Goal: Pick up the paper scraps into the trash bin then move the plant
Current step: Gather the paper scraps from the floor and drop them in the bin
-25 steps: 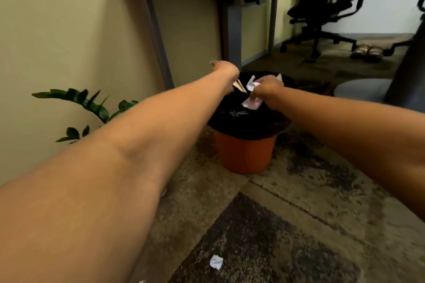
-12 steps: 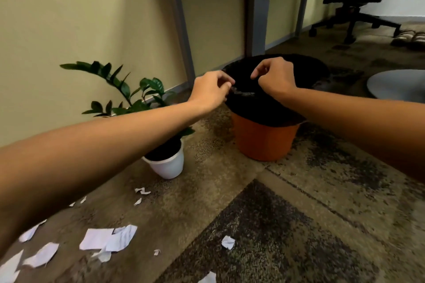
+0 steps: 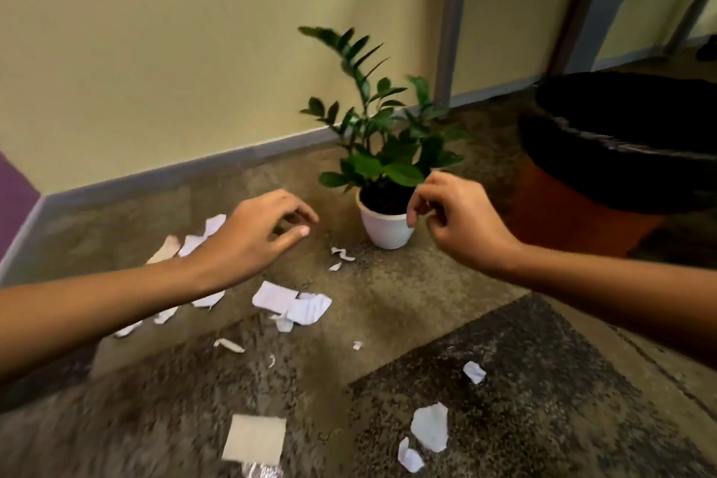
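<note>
1. Standing upright in a white pot (image 3: 386, 223) on the carpet (image 3: 388, 307): one plant (image 3: 382, 136), near the wall (image 3: 174, 50).
2. Sitting just right of the plant: one orange trash bin (image 3: 574, 221), lined with a black bag (image 3: 620, 151).
3. Hovering left of the pot: left hand (image 3: 252, 237), palm down, fingers loosely curled and parted, gripping nothing.
4. Hanging in front of the pot's right rim: right hand (image 3: 454, 221), fingers bent toward the thumb, holding nothing visible; contact with the rim not determinable.
5. Lying scattered left of and in front of the plant: paper scraps (image 3: 291, 301), roughly fifteen; exact count prevented by blur and by the left arm covering some.
6. Lying nearest the camera, well in front of the plant: one square scrap (image 3: 254, 438), three white pieces (image 3: 428, 425) to its right.
</note>
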Action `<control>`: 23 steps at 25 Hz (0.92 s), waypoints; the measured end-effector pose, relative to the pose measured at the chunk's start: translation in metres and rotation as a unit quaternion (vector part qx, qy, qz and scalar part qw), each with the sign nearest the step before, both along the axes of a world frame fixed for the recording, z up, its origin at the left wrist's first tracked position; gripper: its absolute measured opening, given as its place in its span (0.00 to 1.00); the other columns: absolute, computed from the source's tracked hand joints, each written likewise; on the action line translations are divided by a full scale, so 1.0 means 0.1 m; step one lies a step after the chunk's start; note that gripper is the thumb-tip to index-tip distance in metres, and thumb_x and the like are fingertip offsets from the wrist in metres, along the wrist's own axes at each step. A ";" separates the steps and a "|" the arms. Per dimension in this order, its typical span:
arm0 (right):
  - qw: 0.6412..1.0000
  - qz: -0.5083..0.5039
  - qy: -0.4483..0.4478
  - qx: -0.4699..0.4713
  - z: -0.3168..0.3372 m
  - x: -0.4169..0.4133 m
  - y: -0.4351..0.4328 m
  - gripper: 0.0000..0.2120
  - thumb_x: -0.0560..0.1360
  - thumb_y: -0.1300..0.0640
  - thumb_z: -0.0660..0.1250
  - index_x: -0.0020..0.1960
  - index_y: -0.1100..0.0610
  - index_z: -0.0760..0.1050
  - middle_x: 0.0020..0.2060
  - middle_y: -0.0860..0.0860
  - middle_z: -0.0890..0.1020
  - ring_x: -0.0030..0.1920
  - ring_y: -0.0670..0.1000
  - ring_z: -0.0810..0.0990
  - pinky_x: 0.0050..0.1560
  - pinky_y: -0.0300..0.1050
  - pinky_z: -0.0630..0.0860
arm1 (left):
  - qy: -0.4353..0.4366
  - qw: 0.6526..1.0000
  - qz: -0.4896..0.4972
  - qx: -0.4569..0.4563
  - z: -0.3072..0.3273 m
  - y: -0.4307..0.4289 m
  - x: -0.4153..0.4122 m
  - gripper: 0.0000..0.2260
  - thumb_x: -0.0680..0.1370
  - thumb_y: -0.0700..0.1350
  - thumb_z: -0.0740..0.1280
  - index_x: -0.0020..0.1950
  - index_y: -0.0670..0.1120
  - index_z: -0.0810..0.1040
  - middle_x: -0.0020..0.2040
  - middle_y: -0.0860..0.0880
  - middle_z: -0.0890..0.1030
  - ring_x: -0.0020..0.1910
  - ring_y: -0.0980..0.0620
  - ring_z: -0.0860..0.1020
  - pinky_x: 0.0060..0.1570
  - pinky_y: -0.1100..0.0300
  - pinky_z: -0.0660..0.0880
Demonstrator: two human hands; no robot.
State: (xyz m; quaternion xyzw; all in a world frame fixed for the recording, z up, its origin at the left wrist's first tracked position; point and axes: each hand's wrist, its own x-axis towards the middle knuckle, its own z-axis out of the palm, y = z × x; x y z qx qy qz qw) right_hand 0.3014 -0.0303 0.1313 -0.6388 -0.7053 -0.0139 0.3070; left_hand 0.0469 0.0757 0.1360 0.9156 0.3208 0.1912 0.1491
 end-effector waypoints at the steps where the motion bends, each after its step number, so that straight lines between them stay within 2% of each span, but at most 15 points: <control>1: 1.000 0.023 0.000 -0.020 -0.15 -0.14 0.00 0.16 0.63 0.75 0.62 0.37 0.56 0.78 0.39 0.51 0.76 0.40 0.46 0.71 0.38 0.34 0.62 | -0.003 1.000 0.029 -0.004 -0.16 0.02 -0.20 0.06 0.76 0.40 0.68 0.51 0.48 0.81 0.50 0.52 0.80 0.47 0.57 0.79 0.48 0.67 0.73; 4: 0.996 0.059 0.020 -0.070 -0.68 -0.48 0.02 0.16 0.60 0.76 0.61 0.38 0.59 0.79 0.39 0.54 0.76 0.43 0.53 0.76 0.41 0.36 0.63 | -0.033 0.986 0.156 -0.042 -0.67 0.13 -0.65 0.08 0.75 0.36 0.68 0.52 0.43 0.81 0.52 0.46 0.80 0.50 0.50 0.78 0.49 0.67 0.69; 6: 0.993 0.046 0.046 -0.098 -1.01 -0.66 0.11 0.17 0.61 0.75 0.62 0.41 0.58 0.79 0.40 0.51 0.75 0.44 0.54 0.76 0.43 0.37 0.65 | -0.024 0.972 0.224 -0.073 -1.00 0.25 -0.87 0.09 0.75 0.35 0.68 0.54 0.40 0.80 0.54 0.42 0.79 0.54 0.45 0.77 0.54 0.61 0.68; 8: 0.990 0.025 0.056 -0.129 -1.31 -0.81 0.25 0.16 0.66 0.70 0.64 0.50 0.56 0.78 0.46 0.50 0.75 0.49 0.53 0.75 0.48 0.41 0.71 | 0.008 0.956 0.275 -0.101 -1.31 0.37 -1.05 0.11 0.75 0.38 0.68 0.57 0.41 0.79 0.58 0.41 0.76 0.60 0.43 0.74 0.60 0.57 0.66; 9: 0.985 0.018 0.060 -0.158 -1.43 -0.88 0.32 0.19 0.68 0.65 0.67 0.58 0.54 0.75 0.53 0.51 0.74 0.56 0.53 0.74 0.55 0.45 0.72 | 0.028 0.948 0.298 -0.109 -1.44 0.44 -1.13 0.13 0.75 0.39 0.69 0.60 0.42 0.77 0.62 0.41 0.74 0.63 0.42 0.71 0.63 0.55 0.65; 10: 0.977 0.015 0.067 -0.202 -1.54 -0.94 0.38 0.25 0.70 0.59 0.69 0.66 0.52 0.69 0.62 0.52 0.70 0.63 0.54 0.71 0.63 0.48 0.70 | 0.051 0.937 0.326 -0.114 -1.55 0.51 -1.19 0.16 0.75 0.41 0.68 0.62 0.44 0.75 0.66 0.41 0.70 0.67 0.40 0.67 0.66 0.53 0.62; 12: 0.951 0.022 0.074 -0.300 -1.76 -1.07 0.51 0.40 0.69 0.45 0.72 0.74 0.44 0.55 0.74 0.52 0.54 0.74 0.59 0.58 0.73 0.58 0.61 | 0.101 0.904 0.395 -0.127 -1.72 0.65 -1.33 0.22 0.75 0.46 0.68 0.68 0.48 0.69 0.75 0.41 0.56 0.73 0.36 0.55 0.72 0.44 0.55; 13: 0.941 0.030 0.060 -0.332 -1.87 -1.14 0.58 0.44 0.68 0.39 0.71 0.75 0.39 0.48 0.76 0.51 0.47 0.76 0.61 0.51 0.74 0.63 0.55 | 0.118 0.885 0.427 -0.145 -1.80 0.70 -1.40 0.26 0.75 0.50 0.69 0.71 0.51 0.65 0.77 0.43 0.48 0.75 0.35 0.49 0.72 0.38 0.50; 15: 0.935 0.058 -0.010 -0.349 -2.08 -1.30 0.70 0.47 0.66 0.30 0.66 0.73 0.33 0.39 0.77 0.51 0.39 0.76 0.62 0.41 0.73 0.67 0.42 | 0.141 0.847 0.476 -0.188 -1.93 0.80 -1.56 0.41 0.68 0.62 0.72 0.75 0.58 0.54 0.78 0.45 0.38 0.75 0.34 0.39 0.67 0.29 0.43; 17: 0.940 0.082 -0.051 -0.328 -2.23 -1.46 0.83 0.47 0.65 0.25 0.61 0.71 0.30 0.33 0.77 0.52 0.37 0.76 0.62 0.36 0.70 0.67 0.33 | 0.152 0.824 0.501 -0.215 -2.02 0.89 -1.69 0.51 0.60 0.71 0.71 0.75 0.63 0.47 0.77 0.46 0.35 0.74 0.33 0.36 0.64 0.26 0.40; 19: 0.956 0.085 -0.048 -0.278 -2.31 -1.57 0.97 0.43 0.66 0.23 0.56 0.72 0.30 0.36 0.77 0.51 0.39 0.76 0.59 0.37 0.70 0.65 0.31 | 0.130 0.828 0.504 -0.210 -2.12 0.94 -1.77 0.49 0.60 0.73 0.68 0.74 0.65 0.47 0.78 0.46 0.38 0.75 0.32 0.40 0.64 0.25 0.42; 20: 0.964 0.077 -0.058 -0.248 -2.35 -1.62 1.05 0.40 0.68 0.24 0.53 0.73 0.31 0.39 0.78 0.50 0.41 0.77 0.59 0.41 0.71 0.66 0.33 | 0.124 0.838 0.496 -0.191 -2.17 0.96 -1.78 0.46 0.62 0.73 0.67 0.74 0.66 0.48 0.78 0.47 0.41 0.75 0.32 0.44 0.65 0.25 0.44; 22: 0.977 0.048 -0.105 -0.180 -2.42 -1.70 1.20 0.33 0.72 0.28 0.50 0.74 0.35 0.49 0.77 0.51 0.54 0.76 0.59 0.54 0.73 0.65 0.47 | 0.134 0.864 0.468 -0.131 -2.25 0.98 -1.75 0.38 0.67 0.70 0.64 0.73 0.67 0.51 0.78 0.48 0.45 0.75 0.33 0.51 0.66 0.26 0.49; 23: 0.981 0.035 -0.116 -0.149 -2.44 -1.73 1.27 0.29 0.75 0.31 0.51 0.74 0.37 0.55 0.74 0.52 0.61 0.72 0.58 0.61 0.71 0.62 0.55 | 0.133 0.874 0.455 -0.106 -2.28 0.99 -1.73 0.34 0.71 0.67 0.64 0.73 0.66 0.53 0.78 0.49 0.47 0.74 0.34 0.54 0.66 0.28 0.52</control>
